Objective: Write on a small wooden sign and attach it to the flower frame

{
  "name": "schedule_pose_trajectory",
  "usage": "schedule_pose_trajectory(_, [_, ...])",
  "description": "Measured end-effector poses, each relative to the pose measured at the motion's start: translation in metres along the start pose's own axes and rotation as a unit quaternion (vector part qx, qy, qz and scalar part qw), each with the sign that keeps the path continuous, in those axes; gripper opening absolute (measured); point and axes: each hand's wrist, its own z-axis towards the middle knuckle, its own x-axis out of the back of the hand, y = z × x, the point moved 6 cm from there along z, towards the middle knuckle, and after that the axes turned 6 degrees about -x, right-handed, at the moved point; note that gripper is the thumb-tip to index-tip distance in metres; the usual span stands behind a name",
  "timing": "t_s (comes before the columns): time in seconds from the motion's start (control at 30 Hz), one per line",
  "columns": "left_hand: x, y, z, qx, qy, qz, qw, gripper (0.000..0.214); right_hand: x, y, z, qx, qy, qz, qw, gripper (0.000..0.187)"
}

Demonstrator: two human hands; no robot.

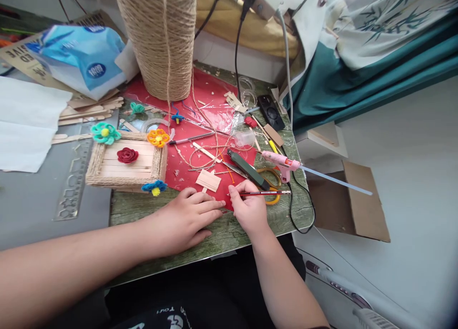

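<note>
My right hand [249, 209] pinches a dark red pencil [266, 193] near its tip, the shaft pointing right over the orange-handled scissors [274, 197]. My left hand [191, 217] lies flat on the table edge of the red sheet [179, 169], fingers stretched toward the pencil tip. Just beyond its fingers is a small sign of craft-stick pieces [208, 180]. Left of the sign stands a wooden box [107, 169] trimmed with twine, with a red rose [127, 155] on top and teal, orange and blue flowers at its corners.
A pink glue gun [281, 162] with a long glue stick sits at the right, near a green-handled cutter [248, 169]. A big twine spool [161, 42] stands behind. Craft sticks [89, 110], a ruler stencil [69, 195] and white paper [28, 123] lie left.
</note>
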Motion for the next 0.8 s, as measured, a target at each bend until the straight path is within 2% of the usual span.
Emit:
schedule_pose_trajectory(0.47, [0.0012,-0.0004,-0.0003,-0.002,0.016,0.001,1.0,0.042,0.0003,0.0027,0.0006,-0.006,-0.009,0.004,1.0,0.032])
schedule_pose_trajectory(0.67, [0.0009,-0.0001,-0.0004,-0.001,0.003,0.002,1.0,0.041,0.0006,-0.005,0.0,0.031,0.01,-0.012,0.999,0.032])
schedule_pose_trajectory(0.8, [0.0011,-0.0007,-0.001,0.003,0.011,0.002,1.0,0.044,0.0009,-0.0045,0.0002,0.026,0.014,-0.007,1.0,0.033])
